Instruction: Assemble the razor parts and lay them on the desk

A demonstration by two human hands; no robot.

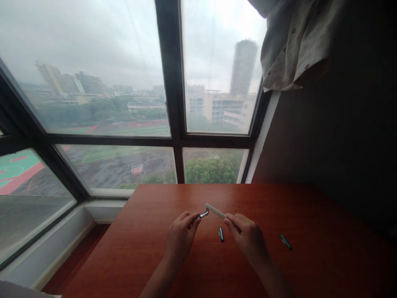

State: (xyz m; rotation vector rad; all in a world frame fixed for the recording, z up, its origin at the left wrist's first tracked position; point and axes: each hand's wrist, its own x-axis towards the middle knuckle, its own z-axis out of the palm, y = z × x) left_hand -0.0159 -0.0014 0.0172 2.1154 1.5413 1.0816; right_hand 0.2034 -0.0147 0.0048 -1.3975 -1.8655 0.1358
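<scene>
My left hand (181,234) is closed in a pinch on a razor handle, whose shiny silver bent neck (204,214) sticks out to the right of the fingertips. The rest of it is hidden in the fingers. My right hand (248,236) grips a slim pale stick (215,210) with a rounded end, slanting up to the left. The stick's tip meets or nearly meets the end of the silver neck; I cannot tell if they touch. Below them a small dark razor cartridge (221,234) with a green strip lies on the table, between my hands.
A second dark-green razor cartridge (285,241) lies to the right of my right hand. The reddish-brown wooden table (149,203) reaches to the dark-framed window (176,142). Pale cloth (294,49) hangs at upper right, beside a dark wall (325,132).
</scene>
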